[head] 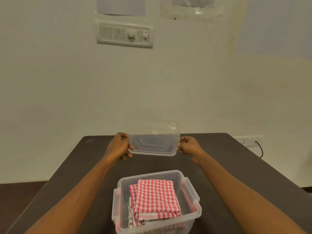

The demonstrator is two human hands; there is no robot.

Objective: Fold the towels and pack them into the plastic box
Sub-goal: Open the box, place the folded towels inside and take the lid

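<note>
**Both hands hold the clear lid beyond the packed box**

The left arm reaches forward over the dark table (pixel 67 174), and the left hand (pixel 120 146) grips the left short edge of a clear plastic lid (pixel 153 145), thumb on top at the near corner and fingers curled underneath. On the wall above this hand is a white switch panel (pixel 124 33) with rocker switches and two round knobs; any marks on it are too small to read. The paper sheets (pixel 121 5) stuck above it are too blurred to read.

The lid is held roughly level over the far part of the table, well apart from the plastic box (pixel 118 183), which stands open at the near edge between the two forearms. Inside lie the folded towels (pixel 157 196): a red-and-white checked one on top, another checked one under it to the left, and a white cloth with black marks against the left wall.

The right hand (pixel 189 146) clasps the lid's right short edge, fingers curled round it. Further right, a wall socket (pixel 248 141) has a black cable (pixel 260 149) plugged in.
</note>
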